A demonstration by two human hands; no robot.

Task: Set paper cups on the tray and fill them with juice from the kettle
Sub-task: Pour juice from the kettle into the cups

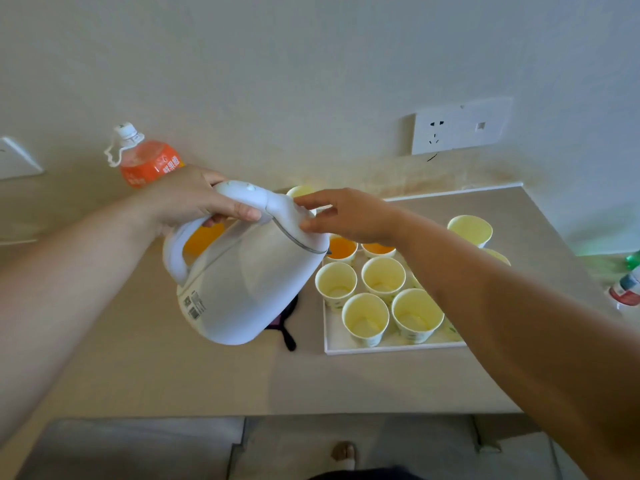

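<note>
Kettle [249,282] first, since it hogged the middle of the shot: white, held up off the big beige counter [173,375] and tipped well over, with its spout end right at the far left corner of the tray [381,349]. I couldn't see any stream coming out of it. That white tray sat flat on the counter, just right of the kettle. An orange juice bottle [149,164] with a white cap stood at the back by the wall, behind the left wrist. The left hand [194,199] was wrapped tight round the kettle's handle at the top. The right hand [349,216] was loose, fingers only lightly bent, with the fingertips resting on the lid and not gripping anything. On the tray, two cups at the back, one [342,249] by the spout and one [378,249] next to it, had orange juice in them. Four empty cups stood closer to me: [336,280], [382,275], [365,315] and [417,315]. Another empty cup [471,230] stood farther right past the forearm, and I honestly couldn't tell if it was on the tray. Something dark [289,337] poked out from under the kettle.
</note>
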